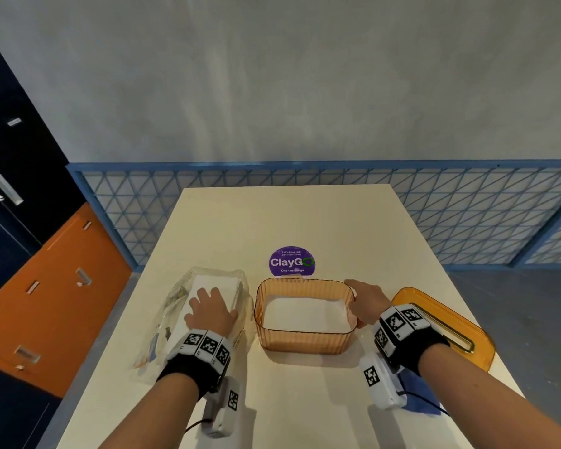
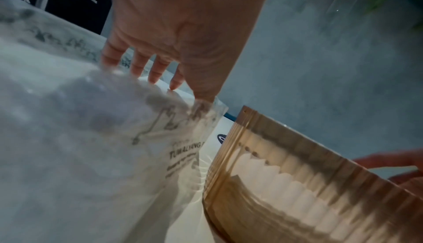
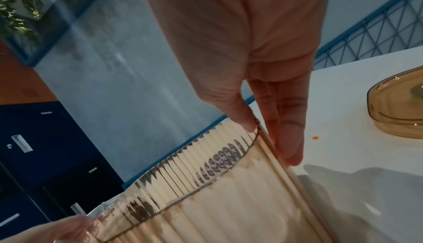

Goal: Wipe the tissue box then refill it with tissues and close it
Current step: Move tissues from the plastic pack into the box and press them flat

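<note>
The amber ribbed tissue box stands open in the middle of the table, with white tissues lying in it. My right hand holds its right wall: in the right wrist view the thumb sits on the rim of the box and the fingers lie straight down the outside. My left hand rests flat on a clear plastic tissue pack just left of the box. In the left wrist view its straight fingers touch the pack, beside the box.
The amber lid with its slot lies at the right table edge, also in the right wrist view as the lid. A blue cloth lies under my right wrist. A purple sticker is behind the box. The cream table runs on further back.
</note>
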`<state>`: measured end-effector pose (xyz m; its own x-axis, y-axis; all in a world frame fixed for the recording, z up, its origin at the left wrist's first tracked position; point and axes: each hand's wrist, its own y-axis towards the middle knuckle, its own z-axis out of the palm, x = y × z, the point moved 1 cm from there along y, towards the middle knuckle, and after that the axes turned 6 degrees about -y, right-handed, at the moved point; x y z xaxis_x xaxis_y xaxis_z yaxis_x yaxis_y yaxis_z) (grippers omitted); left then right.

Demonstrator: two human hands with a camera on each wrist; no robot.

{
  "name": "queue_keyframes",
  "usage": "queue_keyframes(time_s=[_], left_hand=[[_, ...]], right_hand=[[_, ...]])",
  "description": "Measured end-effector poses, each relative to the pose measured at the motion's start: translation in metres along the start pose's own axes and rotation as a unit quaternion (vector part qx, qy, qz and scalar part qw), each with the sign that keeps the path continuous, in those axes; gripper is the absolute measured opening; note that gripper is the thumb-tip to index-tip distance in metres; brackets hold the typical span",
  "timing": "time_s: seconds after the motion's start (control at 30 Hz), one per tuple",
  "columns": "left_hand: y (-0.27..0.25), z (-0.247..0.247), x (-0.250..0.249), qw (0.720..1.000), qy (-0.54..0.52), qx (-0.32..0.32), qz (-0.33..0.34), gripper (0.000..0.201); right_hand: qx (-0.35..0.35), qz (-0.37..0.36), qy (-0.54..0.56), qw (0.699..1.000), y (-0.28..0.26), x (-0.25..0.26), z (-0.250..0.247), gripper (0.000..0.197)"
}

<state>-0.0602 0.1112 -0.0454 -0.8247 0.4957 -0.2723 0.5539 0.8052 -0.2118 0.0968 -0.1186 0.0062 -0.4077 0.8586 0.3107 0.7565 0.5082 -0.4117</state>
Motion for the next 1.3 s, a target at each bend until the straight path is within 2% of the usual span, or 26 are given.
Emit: queue_keyframes(time_s=[0.33,0.63,0.8,0.87,0.93,0.97,1.03,1.07,1.13,1.2,1.27,1.3], left_hand=[[-0.003,0.003,-0.003,1.0,-0.016,-0.008,-0.008,0.032],[-0.013,-0.002,0.005,0.999,0.017,-0.016,-0.022,0.035],[-0.022,-0.032,0.009,0.999,-0.001,-0.022,-0.031,0.029],[-0.025,-0.053,0.005,0.998,-0.02,-0.048,-0.022,0.028],[-0.029,-0.072,-0.004,0.995,-0.035,-0.095,0.02,0.024],[-0.031,-0.079,-0.011,0.989,-0.046,-0.125,0.059,0.021],[-0.038,-0.088,-0.025,0.969,-0.086,-0.181,0.146,0.02],[-0.043,-0.089,-0.033,0.955,-0.108,-0.204,0.189,0.023],[-0.052,-0.084,-0.046,0.931,-0.133,-0.216,0.262,0.033],[-0.057,-0.072,-0.055,0.924,-0.116,-0.194,0.308,0.04],[-0.063,-0.058,-0.059,0.911,-0.1,-0.176,0.359,0.041],[-0.066,-0.05,-0.06,0.903,-0.094,-0.168,0.385,0.04]], right_hand=[[0.0,0.016,0.001,1.0,0.005,-0.003,0.005,0.057],[0.006,0.009,0.001,1.0,0.003,-0.001,0.004,0.057],[0.01,-0.001,-0.022,1.0,0.003,-0.003,0.003,0.057],[0.03,0.002,-0.025,0.999,0.003,-0.003,0.002,0.055],[0.006,-0.005,-0.035,0.999,0.005,-0.002,-0.002,0.051],[-0.044,-0.014,-0.024,0.999,0.005,0.001,-0.005,0.049],[-0.155,-0.044,0.071,0.984,0.0,0.015,-0.015,0.043],[-0.157,-0.059,0.143,0.976,-0.005,0.026,-0.021,0.044],[-0.057,-0.072,0.317,0.944,-0.017,0.049,-0.032,0.049],[0.063,-0.069,0.452,0.887,-0.03,0.067,-0.042,0.048],[0.133,-0.085,0.491,0.857,-0.035,0.073,-0.05,0.043],[0.145,-0.092,0.491,0.854,-0.036,0.074,-0.051,0.034]])
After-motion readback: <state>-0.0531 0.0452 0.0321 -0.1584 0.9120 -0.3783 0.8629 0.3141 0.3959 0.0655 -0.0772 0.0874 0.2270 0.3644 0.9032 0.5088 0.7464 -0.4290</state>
